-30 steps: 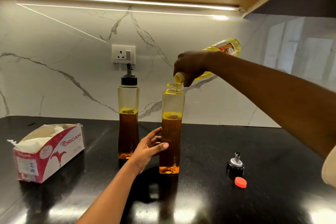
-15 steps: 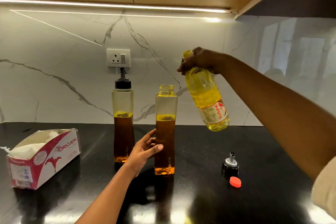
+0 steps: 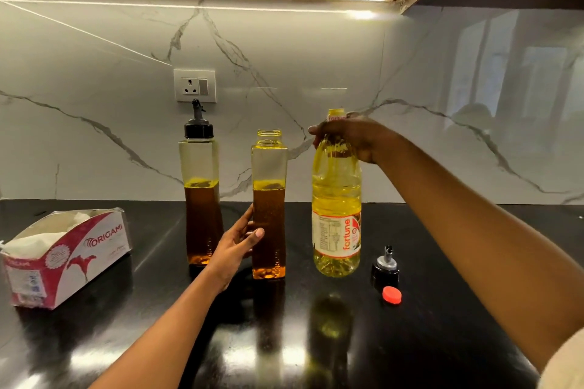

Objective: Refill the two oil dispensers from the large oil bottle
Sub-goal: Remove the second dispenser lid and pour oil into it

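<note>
Two tall clear oil dispensers stand on the black counter (image 3: 442, 341). The left dispenser (image 3: 201, 199) wears its black spout cap and is about half full of amber oil. The right dispenser (image 3: 269, 208) is uncapped, with oil to a similar level. My left hand (image 3: 241, 241) holds the right dispenser's lower body from the left. The large yellow oil bottle (image 3: 336, 208) stands upright on the counter just right of it, uncapped. My right hand (image 3: 350, 137) grips the bottle around its neck and shoulder.
A black spout cap (image 3: 385, 269) and a small red cap (image 3: 392, 295) lie on the counter right of the bottle. An open tissue box (image 3: 66, 254) sits at the left. A wall socket (image 3: 195, 85) is on the marble backsplash behind.
My right hand tipped the large bottle back upright from over the open dispenser, carried it right and set it down on the counter. My left hand stayed on the right dispenser.
</note>
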The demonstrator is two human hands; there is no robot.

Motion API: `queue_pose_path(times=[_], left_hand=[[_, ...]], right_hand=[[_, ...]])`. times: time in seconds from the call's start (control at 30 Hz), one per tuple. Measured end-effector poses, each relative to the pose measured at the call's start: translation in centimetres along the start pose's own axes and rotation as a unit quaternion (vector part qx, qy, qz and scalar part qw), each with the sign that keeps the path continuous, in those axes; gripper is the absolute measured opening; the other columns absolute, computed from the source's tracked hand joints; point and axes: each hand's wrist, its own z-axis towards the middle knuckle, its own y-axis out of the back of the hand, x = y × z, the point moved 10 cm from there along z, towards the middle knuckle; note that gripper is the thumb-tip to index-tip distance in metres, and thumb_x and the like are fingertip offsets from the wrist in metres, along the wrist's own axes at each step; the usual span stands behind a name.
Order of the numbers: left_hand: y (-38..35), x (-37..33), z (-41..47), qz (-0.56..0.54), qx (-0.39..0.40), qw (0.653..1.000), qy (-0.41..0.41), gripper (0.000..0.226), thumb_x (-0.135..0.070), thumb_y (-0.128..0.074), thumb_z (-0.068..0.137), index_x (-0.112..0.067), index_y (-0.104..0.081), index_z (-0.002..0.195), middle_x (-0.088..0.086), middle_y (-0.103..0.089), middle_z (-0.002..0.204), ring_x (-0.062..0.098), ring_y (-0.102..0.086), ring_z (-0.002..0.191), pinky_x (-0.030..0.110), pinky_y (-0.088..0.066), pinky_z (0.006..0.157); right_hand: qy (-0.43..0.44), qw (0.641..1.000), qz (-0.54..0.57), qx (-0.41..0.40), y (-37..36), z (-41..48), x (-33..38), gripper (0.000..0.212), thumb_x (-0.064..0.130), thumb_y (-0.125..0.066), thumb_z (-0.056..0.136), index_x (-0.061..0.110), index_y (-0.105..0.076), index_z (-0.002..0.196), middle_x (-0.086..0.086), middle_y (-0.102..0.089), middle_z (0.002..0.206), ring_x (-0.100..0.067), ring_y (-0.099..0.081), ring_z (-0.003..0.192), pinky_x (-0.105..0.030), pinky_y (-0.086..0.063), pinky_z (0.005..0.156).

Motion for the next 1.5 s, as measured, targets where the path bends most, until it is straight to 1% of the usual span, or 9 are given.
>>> queue_pose_path(times=[0.1, 0.23, 0.53, 0.77, 0.87, 1.0, 1.13, 1.33, 1.5], left_hand=[[0.0, 0.0, -0.1, 0.003, -0.002, 1.0, 0.005, 0.043, -0.053, -0.07, 0.077, -0.073, -0.047, 0.107, -0.034, -0.066, 0.105, -0.01, -0.062, 0.1, 0.028, -0.046, 0.084], [0.1, -0.1, -0.3, 0.0, -0.004, 1.0, 0.008, 0.071, -0.078, -0.074, 0.048, -0.068, -0.046, 0.113, -0.025, -0.066, 0.111, -0.004, -0.063, 0.103, 0.028, -0.047, 0.086], [-0.1, -0.1, -0.7, -0.008, 0.001, 1.0, 0.02, 0.077, -0.078, -0.075, 0.045, -0.064, -0.045, 0.115, -0.021, -0.059, 0.118, -0.003, -0.059, 0.105, 0.029, -0.047, 0.084], [-0.3, 0.2, -1.3, 0.0, 0.01, 0.999, 0.036, 0.057, -0.041, -0.07, 0.075, -0.065, -0.042, 0.119, -0.012, -0.056, 0.13, 0.009, -0.055, 0.119, 0.027, -0.047, 0.089], [-0.5, 0.1, -1.8, 0.009, 0.011, 0.999, 0.041, 0.069, -0.039, -0.072, 0.072, -0.059, -0.037, 0.129, -0.014, -0.053, 0.131, 0.01, -0.053, 0.12, 0.024, -0.049, 0.089], [-0.2, 0.5, -2.3, 0.028, -0.002, 0.998, 0.058, 0.088, -0.038, -0.073, 0.07, -0.039, -0.03, 0.146, -0.004, -0.049, 0.136, 0.018, -0.048, 0.127, 0.039, -0.041, 0.105], [-0.1, 0.8, -2.4, 0.03, -0.007, 0.997, 0.069, 0.089, -0.038, -0.074, 0.069, -0.035, -0.032, 0.146, 0.0, -0.048, 0.139, 0.022, -0.047, 0.13, 0.049, -0.038, 0.11], [0.0, 1.1, -2.1, 0.021, 0.001, 0.998, 0.066, 0.09, -0.036, -0.077, 0.067, -0.035, -0.033, 0.145, 0.002, -0.051, 0.139, 0.022, -0.049, 0.128, 0.049, -0.041, 0.107], [-0.1, 1.1, -1.7, 0.023, 0.003, 0.998, 0.053, 0.091, -0.036, -0.078, 0.067, -0.037, -0.032, 0.145, -0.005, -0.054, 0.131, 0.017, -0.053, 0.122, 0.038, -0.049, 0.097]], right_hand=[[0.003, 1.0, 0.019, 0.015, -0.7, -0.6, -1.0, 0.019, 0.024, -0.077, 0.075, 0.008, -0.068, 0.078, -0.005, -0.07, 0.071, -0.014, -0.066, 0.062, -0.026, -0.055, 0.058], [-0.003, 1.0, 0.016, -0.002, -1.2, -1.2, -2.2, 0.024, 0.029, -0.079, 0.072, 0.009, -0.068, 0.08, -0.004, -0.07, 0.072, -0.015, -0.065, 0.064, -0.028, -0.056, 0.063], [0.019, 0.997, 0.044, -0.061, -0.9, -2.7, -3.2, 0.028, 0.031, -0.08, 0.069, 0.009, -0.066, 0.077, -0.007, -0.068, 0.074, -0.016, -0.063, 0.063, -0.031, -0.056, 0.067], [0.012, 1.0, 0.0, -0.011, -2.5, -3.7, -4.2, 0.02, 0.03, -0.078, 0.072, 0.022, -0.063, 0.081, -0.005, -0.067, 0.089, -0.024, -0.063, 0.092, -0.036, -0.054, 0.072], [0.01, 1.0, 0.014, -0.005, -2.1, -4.1, -4.4, 0.024, 0.029, -0.078, 0.073, 0.017, -0.061, 0.084, -0.007, -0.066, 0.087, -0.023, -0.064, 0.088, -0.034, -0.056, 0.071], [0.012, 1.0, 0.017, 0.006, -2.5, -4.6, -4.5, 0.025, 0.03, -0.077, 0.074, 0.019, -0.06, 0.087, -0.006, -0.066, 0.089, -0.021, -0.065, 0.087, -0.029, -0.055, 0.065], [0.017, 1.0, 0.011, -0.004, -2.4, -4.8, -4.4, 0.024, 0.03, -0.077, 0.073, 0.02, -0.059, 0.087, -0.005, -0.066, 0.088, -0.02, -0.065, 0.086, -0.027, -0.055, 0.063], [0.036, 0.999, -0.023, -0.019, -1.9, -4.0, -4.6, 0.025, 0.027, -0.078, 0.073, 0.022, -0.057, 0.086, -0.002, -0.063, 0.087, -0.016, -0.062, 0.085, -0.028, -0.053, 0.065], [0.042, 0.999, -0.03, -0.002, -1.7, -2.9, -4.9, 0.033, 0.027, -0.077, 0.075, 0.019, -0.055, 0.099, -0.003, -0.064, 0.094, -0.014, -0.062, 0.088, -0.023, -0.049, 0.058]])
